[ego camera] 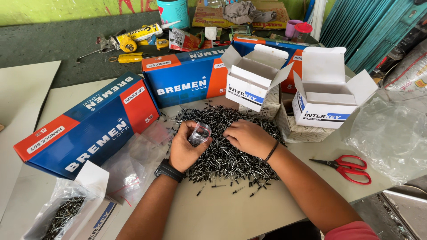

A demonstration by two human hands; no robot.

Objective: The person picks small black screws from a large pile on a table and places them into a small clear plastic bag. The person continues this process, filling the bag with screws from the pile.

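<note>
A broad pile of small dark metal rivets (224, 155) lies spread on the pale tabletop (231, 209). My left hand (184, 149), with a black watch on the wrist, holds a small clear plastic bag (199, 133) open over the pile. My right hand (247, 137), a dark band on its wrist, rests palm down on the rivets just right of the bag, fingers curled into the pile. Whether it has rivets pinched in its fingers is hidden.
Two open white boxes (253, 84) (327, 95) stand behind the pile. Long blue-and-orange boxes (89, 129) (184, 80) lie left and behind. Red scissors (349, 168) lie right, beside clear plastic sheeting (391, 133). A bag of rivets (60, 218) sits front left. Tools (129, 42) clutter the back.
</note>
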